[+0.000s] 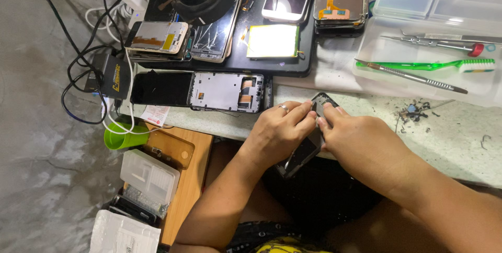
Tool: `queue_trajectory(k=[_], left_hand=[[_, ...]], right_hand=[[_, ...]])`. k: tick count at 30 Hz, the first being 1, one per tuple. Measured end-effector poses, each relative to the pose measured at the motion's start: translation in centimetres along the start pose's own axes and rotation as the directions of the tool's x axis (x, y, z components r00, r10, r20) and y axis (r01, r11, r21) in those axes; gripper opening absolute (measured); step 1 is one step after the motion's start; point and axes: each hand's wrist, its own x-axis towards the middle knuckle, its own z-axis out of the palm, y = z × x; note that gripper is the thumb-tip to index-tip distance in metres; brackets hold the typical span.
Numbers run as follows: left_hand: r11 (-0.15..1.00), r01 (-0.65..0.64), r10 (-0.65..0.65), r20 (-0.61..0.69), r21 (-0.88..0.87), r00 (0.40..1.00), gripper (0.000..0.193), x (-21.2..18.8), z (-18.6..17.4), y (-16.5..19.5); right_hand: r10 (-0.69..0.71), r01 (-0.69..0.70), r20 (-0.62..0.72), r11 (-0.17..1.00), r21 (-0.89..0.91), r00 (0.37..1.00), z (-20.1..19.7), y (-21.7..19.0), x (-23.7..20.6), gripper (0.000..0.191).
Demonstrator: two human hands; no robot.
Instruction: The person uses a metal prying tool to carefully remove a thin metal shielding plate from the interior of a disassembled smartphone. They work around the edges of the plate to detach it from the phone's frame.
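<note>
left hand [277, 127] closed on dark phone frame [306, 148]; right hand [355, 138] pinching its top edge; over pale worktable [460, 138]

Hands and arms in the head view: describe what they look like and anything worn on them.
Both arms are bare to past the elbows, with no sleeves, gloves or watch in sight. The left hand wears a plain silver-coloured ring on one finger. The right hand shows no ring or band. Fingernails are short and unpainted.
</note>
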Motion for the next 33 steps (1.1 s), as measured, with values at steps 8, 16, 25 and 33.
queue_trajectory(k=[8,16,25,33], left_hand=[[1.0,-0.008,0.008,0.015,0.024,1.0,0.015,-2.2,-1.2,0.1],[1.0,-0.009,0.009,0.029,0.016,1.0,0.018,-0.8,0.1,-0.2],[1.0,0.008,-0.008,0.041,-0.01,0.999,0.018,-0.6,0.1,-0.3],[0.971,0.129,-0.139,-0.038,-0.199,0.99,0.025,-1.7,-0.2,-0.2]], right_hand=[[0.01,-0.014,0.095,0.999,0.047,0.995,-1.2,-0.1,0.0,0.054],[0.045,-0.047,0.128,0.999,0.018,0.991,-1.2,-0.1,-0.2,0.054],[0.001,0.0,0.018,0.998,-0.06,1.0,0.0,-0.2,-0.6,0.053],[-0.027,0.027,-0.007,0.996,-0.084,1.0,0.7,-0.2,-0.7,0.052]])
